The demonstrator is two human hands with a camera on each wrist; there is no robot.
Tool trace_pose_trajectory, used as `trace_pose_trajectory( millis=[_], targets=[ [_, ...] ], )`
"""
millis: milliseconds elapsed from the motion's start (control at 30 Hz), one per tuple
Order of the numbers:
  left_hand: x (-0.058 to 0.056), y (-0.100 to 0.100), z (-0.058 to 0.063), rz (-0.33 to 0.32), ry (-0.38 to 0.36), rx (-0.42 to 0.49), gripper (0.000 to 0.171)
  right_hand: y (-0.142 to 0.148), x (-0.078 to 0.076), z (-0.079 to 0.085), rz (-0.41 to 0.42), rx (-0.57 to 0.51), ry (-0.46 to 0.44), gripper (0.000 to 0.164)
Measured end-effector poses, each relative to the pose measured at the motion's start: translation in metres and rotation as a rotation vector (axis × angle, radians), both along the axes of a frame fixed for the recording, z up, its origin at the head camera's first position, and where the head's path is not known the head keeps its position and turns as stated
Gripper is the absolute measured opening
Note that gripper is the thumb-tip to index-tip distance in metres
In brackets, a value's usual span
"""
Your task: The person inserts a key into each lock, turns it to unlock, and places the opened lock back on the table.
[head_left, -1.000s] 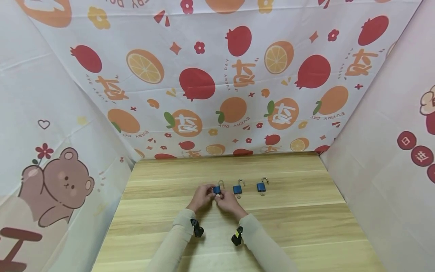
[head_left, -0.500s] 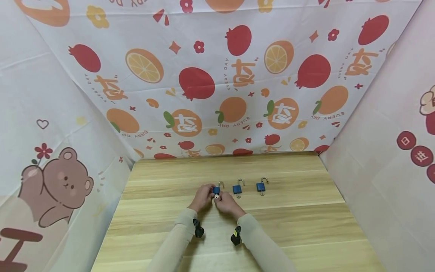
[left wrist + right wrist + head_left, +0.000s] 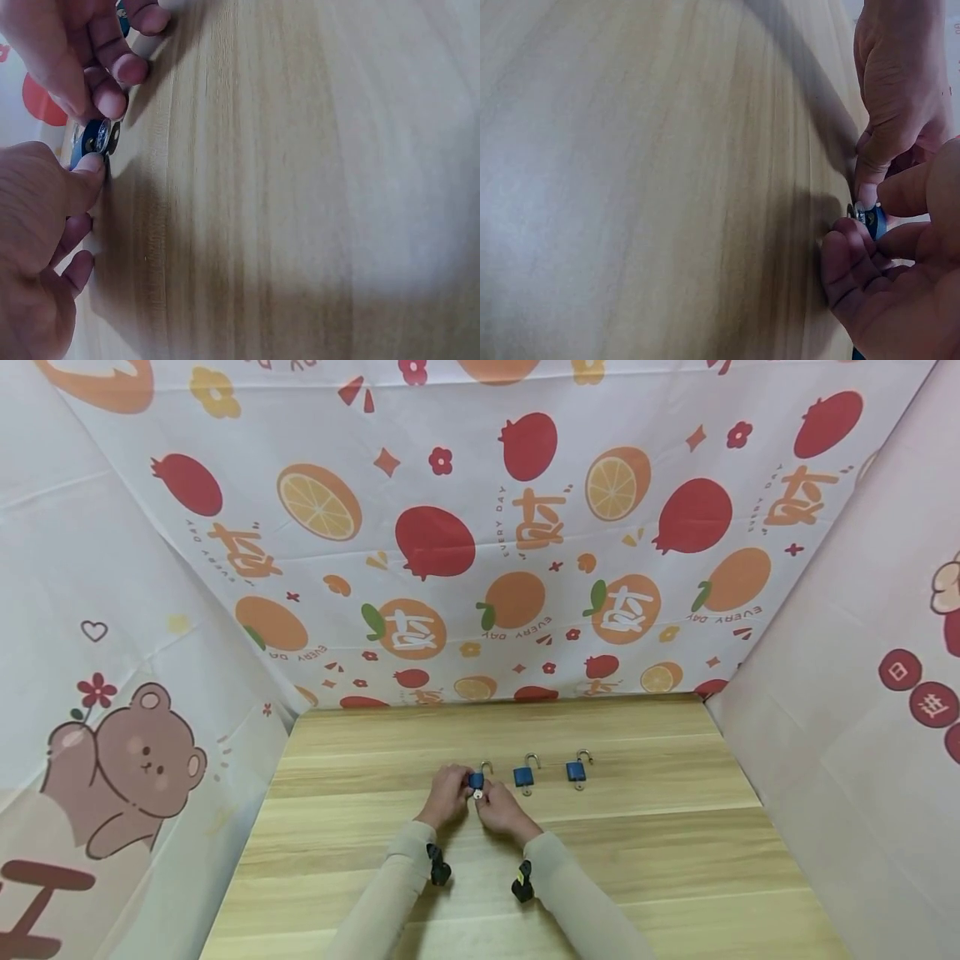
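A small blue padlock [image 3: 477, 780] with its shackle swung open sits between both hands on the wooden table. From its lower end sticks a silver key [image 3: 478, 794]. My left hand [image 3: 447, 793] grips the body from the left; in the left wrist view its thumb presses the near end of the padlock [image 3: 85, 146]. My right hand [image 3: 501, 810] holds the same padlock from the right, fingertips close by the key. In the right wrist view, curled right-hand fingers [image 3: 847, 244] partly hide the padlock [image 3: 875, 221].
To the right, two more blue padlocks, a middle one [image 3: 523, 776] and a far-right one [image 3: 576, 771], lie in a row, shackles open and keys inserted. Patterned cloth [image 3: 435, 543] rises behind the table [image 3: 637, 860] and along both sides.
The padlock between the hands has tipped slightly and shifted a little left; its key now shows more fully. The right hand has shifted slightly with it. Both other padlocks stay put.
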State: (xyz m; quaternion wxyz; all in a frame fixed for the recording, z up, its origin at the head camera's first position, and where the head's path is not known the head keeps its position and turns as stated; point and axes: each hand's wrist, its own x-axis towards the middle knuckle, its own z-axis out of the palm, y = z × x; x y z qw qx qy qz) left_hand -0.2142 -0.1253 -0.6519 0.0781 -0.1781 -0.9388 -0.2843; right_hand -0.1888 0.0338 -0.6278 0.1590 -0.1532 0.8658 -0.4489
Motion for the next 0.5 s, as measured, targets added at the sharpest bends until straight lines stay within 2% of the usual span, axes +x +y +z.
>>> trace_pose_trajectory(
  millis=[167, 333, 400, 500],
  targets=[
    [0.000, -0.001, -0.001, 0.009, -0.015, 0.028, 0.022, 0.001, -0.001, -0.005, 0.017, -0.003, 0.008, 0.042],
    [0.001, -0.001, -0.002, 0.022, -0.037, 0.071, 0.024, 0.001, 0.000, -0.012, 0.011, 0.012, 0.040, 0.034],
    [0.002, -0.002, -0.002, 0.028, -0.068, 0.100, 0.026, 0.001, 0.001, -0.015, 0.005, 0.027, 0.050, 0.032],
    [0.003, -0.003, 0.000, 0.040, -0.106, 0.142, 0.028, 0.000, 0.004, -0.017, -0.009, 0.043, 0.054, 0.050]
  ],
)
